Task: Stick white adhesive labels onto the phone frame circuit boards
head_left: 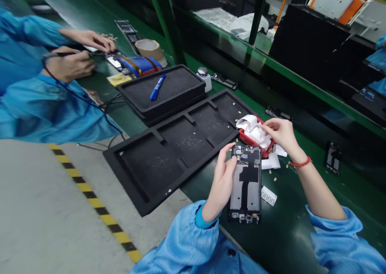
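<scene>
An opened phone (245, 185) with its circuit board and inner frame showing is in my left hand (222, 179), gripped along its left edge. My right hand (282, 135) is over a small red tray (248, 139) filled with crumpled white paper strips (257, 133). Its thumb and index finger are pinched together at the strips; what lies between the fingertips is too small to make out. More white pieces (271, 161) lie beside the tray, and a printed white label (268, 196) rests on the green bench right of the phone.
A long black compartment tray (181, 145) lies left of the phone, near stacked black trays (163, 91) bearing a blue marker (157, 87). A dispenser bottle (204, 79) and phone parts (333, 157) stand behind. A co-worker's hands (75, 61) work at left.
</scene>
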Demonstrator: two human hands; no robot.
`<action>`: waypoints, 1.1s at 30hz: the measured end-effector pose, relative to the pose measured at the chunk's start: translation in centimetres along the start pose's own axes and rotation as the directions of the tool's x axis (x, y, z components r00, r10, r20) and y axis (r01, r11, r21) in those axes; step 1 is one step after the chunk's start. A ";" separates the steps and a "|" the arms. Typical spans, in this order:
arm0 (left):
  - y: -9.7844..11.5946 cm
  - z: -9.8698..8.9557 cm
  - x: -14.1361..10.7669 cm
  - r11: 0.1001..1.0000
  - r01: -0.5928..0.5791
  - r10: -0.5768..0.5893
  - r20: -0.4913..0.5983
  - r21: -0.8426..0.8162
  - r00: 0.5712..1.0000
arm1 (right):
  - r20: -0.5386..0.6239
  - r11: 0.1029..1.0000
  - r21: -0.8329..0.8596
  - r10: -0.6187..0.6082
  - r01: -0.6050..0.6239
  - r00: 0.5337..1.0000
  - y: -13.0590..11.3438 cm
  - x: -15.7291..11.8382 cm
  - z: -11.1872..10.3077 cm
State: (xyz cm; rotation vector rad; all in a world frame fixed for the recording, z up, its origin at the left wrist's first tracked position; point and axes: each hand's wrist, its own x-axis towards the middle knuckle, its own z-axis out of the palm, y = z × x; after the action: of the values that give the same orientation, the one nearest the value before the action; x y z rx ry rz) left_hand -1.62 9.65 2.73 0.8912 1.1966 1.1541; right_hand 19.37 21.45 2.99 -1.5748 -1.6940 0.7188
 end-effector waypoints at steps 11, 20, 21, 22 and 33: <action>0.9 2.1 -0.8 0.982 0.060 -0.036 0.130 -0.181 0.991 | 0.051 0.993 0.115 0.026 -0.032 0.998 0.7 0.0 -0.6; 0.7 2.7 -0.7 0.982 0.006 0.017 0.119 -0.188 0.993 | -0.042 0.975 0.221 0.037 -0.026 0.998 -0.9 -1.6 -1.2; 0.6 2.7 -0.8 0.984 -0.019 0.041 0.119 -0.180 0.992 | -0.116 0.978 0.210 0.024 0.001 0.993 -2.0 -3.0 -1.4; 0.5 2.8 -0.9 0.984 -0.045 0.067 0.122 -0.171 0.990 | -0.203 0.981 0.193 0.006 0.034 0.979 -3.1 -4.7 -1.5; 0.4 3.9 -2.5 0.929 -0.358 0.369 0.141 -0.096 0.918 | -0.358 0.970 0.153 -0.121 0.186 0.926 -8.2 -14.4 0.8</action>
State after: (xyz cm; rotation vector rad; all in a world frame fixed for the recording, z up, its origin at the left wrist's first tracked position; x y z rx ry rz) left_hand 2.18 7.51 4.43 1.1634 0.8768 1.3841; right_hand 13.96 6.35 7.29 -1.3308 -1.4271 0.4693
